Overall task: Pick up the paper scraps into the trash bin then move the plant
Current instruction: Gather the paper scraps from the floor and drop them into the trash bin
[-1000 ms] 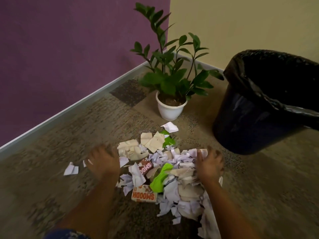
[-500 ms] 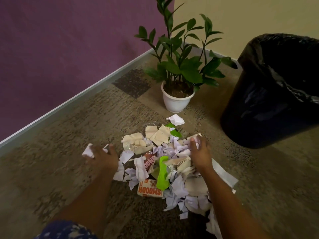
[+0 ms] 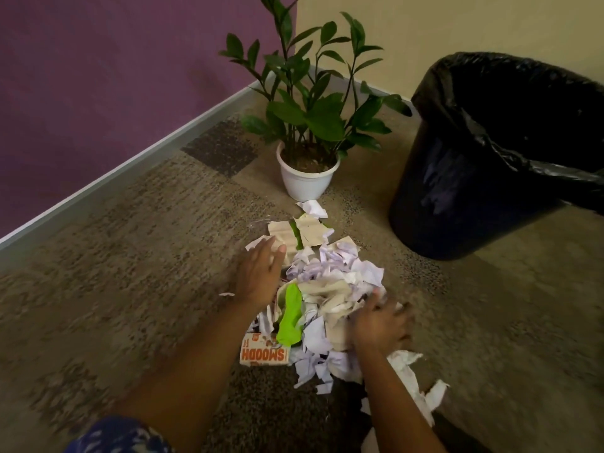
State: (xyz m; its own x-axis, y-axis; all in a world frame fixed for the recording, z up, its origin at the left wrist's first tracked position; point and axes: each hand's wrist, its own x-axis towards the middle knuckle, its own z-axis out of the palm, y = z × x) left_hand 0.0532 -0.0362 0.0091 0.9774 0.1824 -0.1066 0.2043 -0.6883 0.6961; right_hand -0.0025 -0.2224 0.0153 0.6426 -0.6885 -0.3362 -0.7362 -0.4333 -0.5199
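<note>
A heap of paper scraps (image 3: 330, 289), white, beige, green and one orange-printed piece, lies on the carpet in front of me. My left hand (image 3: 260, 276) presses flat against the heap's left side, fingers spread. My right hand (image 3: 380, 322), blurred, rests on the heap's right side with fingers curled into the scraps. A green plant in a white pot (image 3: 305, 181) stands just beyond the heap. The trash bin (image 3: 483, 178), lined with a black bag, stands at the right, its mouth open toward me.
A purple wall with a grey skirting board (image 3: 130, 171) runs along the left; a cream wall (image 3: 457, 27) meets it behind the plant. A loose white scrap (image 3: 312, 209) lies near the pot. More torn strips (image 3: 421, 387) trail under my right forearm.
My left hand has swept right, pushing stray scraps into the heap. My right hand has slid back and lower on the heap's right side. The scraps are bunched tighter.
</note>
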